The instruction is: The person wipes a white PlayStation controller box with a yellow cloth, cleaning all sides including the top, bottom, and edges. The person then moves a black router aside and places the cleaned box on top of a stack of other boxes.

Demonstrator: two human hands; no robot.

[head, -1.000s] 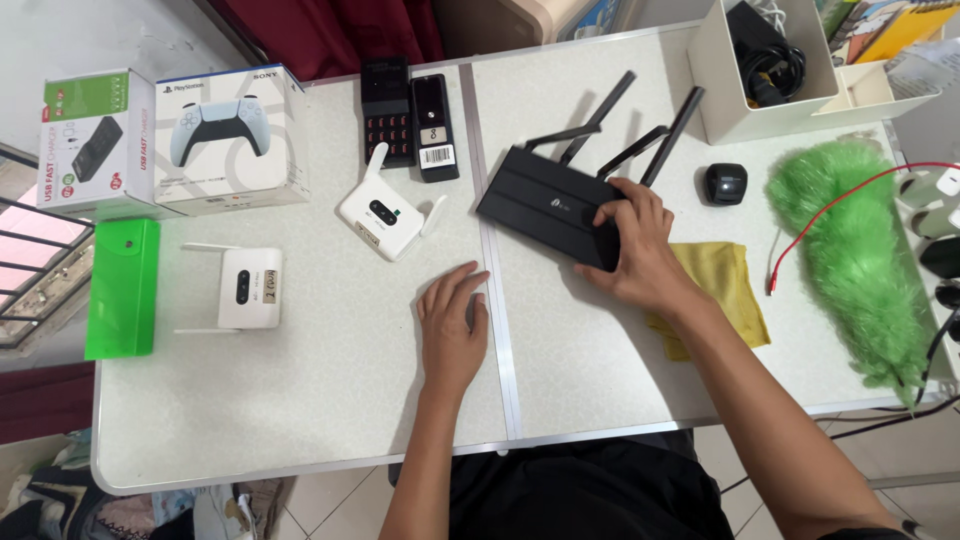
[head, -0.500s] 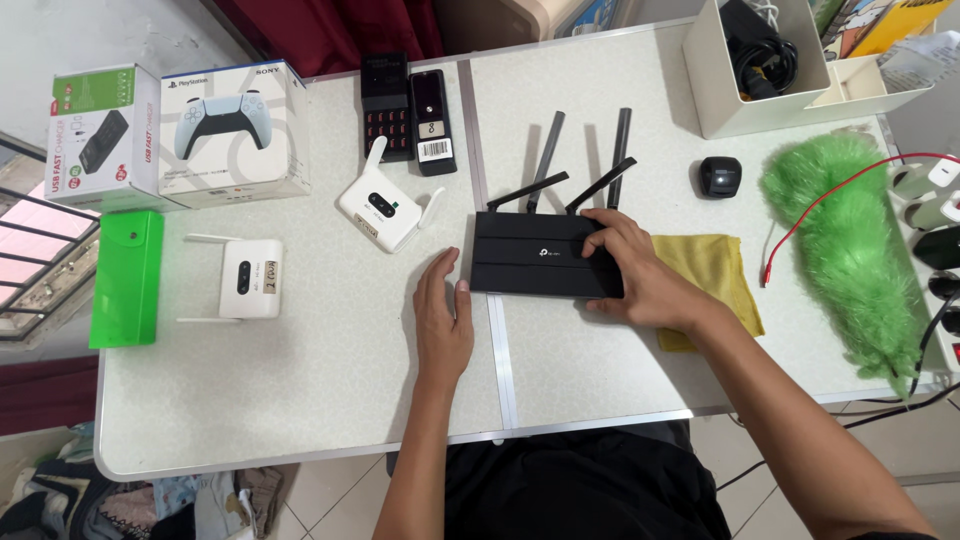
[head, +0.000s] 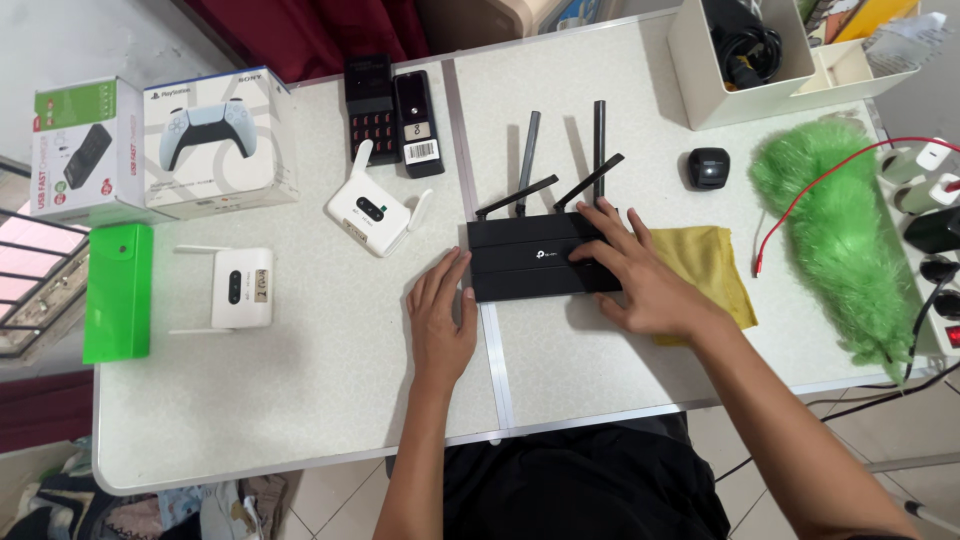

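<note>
So the flat black plastic router with four stick antennas (head: pixel 540 262) had been swung round in the last second: a moment before it sat skewed, aerials pointing off to the upper right, and now it lay square to the person across the seam of the pale speckled counter (head: pixel 300 400), two antennas upright and two folded low. Looked to me like the turning was done and it was settled flat.

The right hand (head: pixel 640 280) lay on the router's right end, fingers spread across the top, palm down, not pinching anything. The left hand (head: pixel 442 318) rested flat on the counter just beside the router's left edge, fingertips at its corner; whether they actually touched it I couldn't tell. Router sat between the two hands, basically.

Going outward: a crumpled yellow cloth (head: pixel 712 268) was partly under the right wrist, a small black puck-shaped gadget (head: pixel 708 167) beyond that, and a fluffy green duster (head: pixel 835 240) further right. On the left were a small white pocket router with stubby aerials (head: pixel 370 212), another white one (head: pixel 240 288), and a bright green flat case (head: pixel 118 292).
</note>
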